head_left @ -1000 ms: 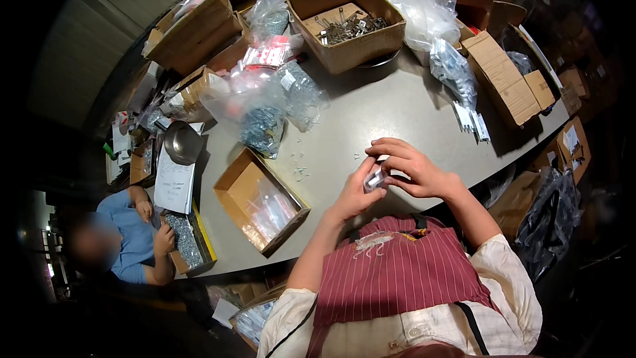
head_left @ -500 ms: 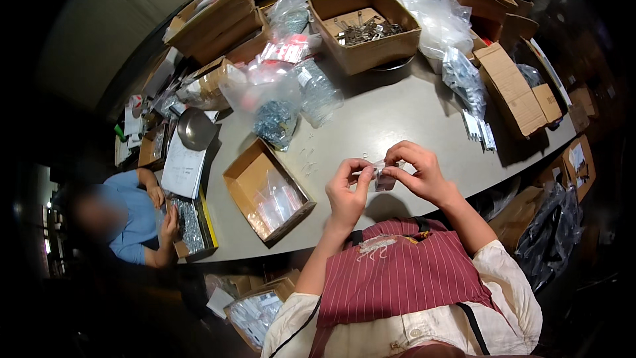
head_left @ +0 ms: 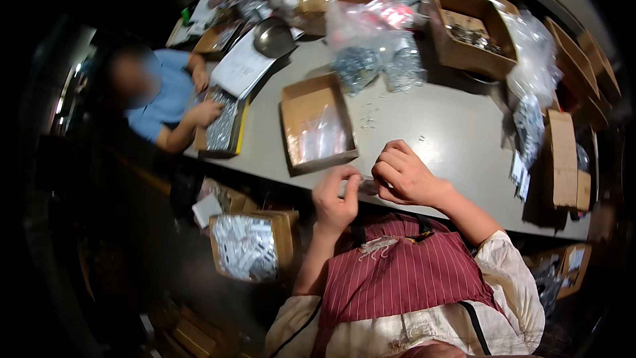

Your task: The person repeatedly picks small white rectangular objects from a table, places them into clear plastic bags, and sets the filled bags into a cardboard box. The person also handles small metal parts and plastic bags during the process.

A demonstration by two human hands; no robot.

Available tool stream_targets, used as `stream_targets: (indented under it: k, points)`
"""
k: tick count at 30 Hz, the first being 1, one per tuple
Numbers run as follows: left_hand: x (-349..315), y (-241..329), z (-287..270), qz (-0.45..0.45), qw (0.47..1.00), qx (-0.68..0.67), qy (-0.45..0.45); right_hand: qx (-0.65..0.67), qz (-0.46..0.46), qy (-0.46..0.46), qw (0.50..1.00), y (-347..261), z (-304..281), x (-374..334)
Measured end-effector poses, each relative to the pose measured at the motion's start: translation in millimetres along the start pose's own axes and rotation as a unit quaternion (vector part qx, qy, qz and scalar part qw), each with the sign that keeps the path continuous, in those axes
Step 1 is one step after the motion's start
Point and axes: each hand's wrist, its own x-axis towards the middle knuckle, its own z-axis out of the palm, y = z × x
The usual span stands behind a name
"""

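Note:
Close above the table's front edge, both my hands work on one small clear plastic bag (head_left: 368, 186). My left hand (head_left: 336, 197) pinches its left end between thumb and fingers. On the other side my right hand (head_left: 409, 176) has its fingers curled in at the bag's right end, covering much of it. What lies inside the bag is too small to make out. Just beyond my left hand stands an open shallow cardboard box (head_left: 299, 105), with several flat clear bags (head_left: 321, 138) in it. Small thin pieces (head_left: 371, 118) lie scattered on the table behind my hands.
A co-worker in a blue shirt (head_left: 173, 63) handles a box of metallic-looking parts (head_left: 222, 122) at the left. A metal bowl (head_left: 273, 38) rests on papers (head_left: 240, 69). Farther back stand a carton of metal clips (head_left: 457, 53) and plastic bags (head_left: 358, 59). Below the table is a full carton (head_left: 285, 238).
The view has turned left, so the table contents appear shifted right. My hands have come nearer the shallow box, and my right fingers have curled further over the bag.

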Motion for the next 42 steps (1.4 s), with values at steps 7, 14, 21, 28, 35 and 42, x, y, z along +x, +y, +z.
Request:
stream_targets:
  k: [7,14,21,28,35,42]
  points:
    - [-87,-33,-105,-0.173,0.945,0.079,0.266,0.047,-0.153,-0.134,0.978,24,84,46]
    - [-158,-75,-198,-0.179,0.812,0.459,0.313,-0.162,0.221,-0.254,0.928,147,188,74]
    - [-178,-107,-122,-0.270,0.896,0.278,0.216,-0.071,0.168,-0.211,0.960,155,211,79]
    - [-111,-100,-71,-0.217,0.949,0.181,0.138,-0.033,0.070,0.024,0.997,131,149,78]
    - [-18,-87,-35,-0.180,0.982,-0.049,0.041,0.369,0.326,0.057,0.869,71,81,39]
    - [22,-66,15,-0.274,0.892,-0.313,-0.176,0.324,0.390,-0.019,0.861,39,18,-28]
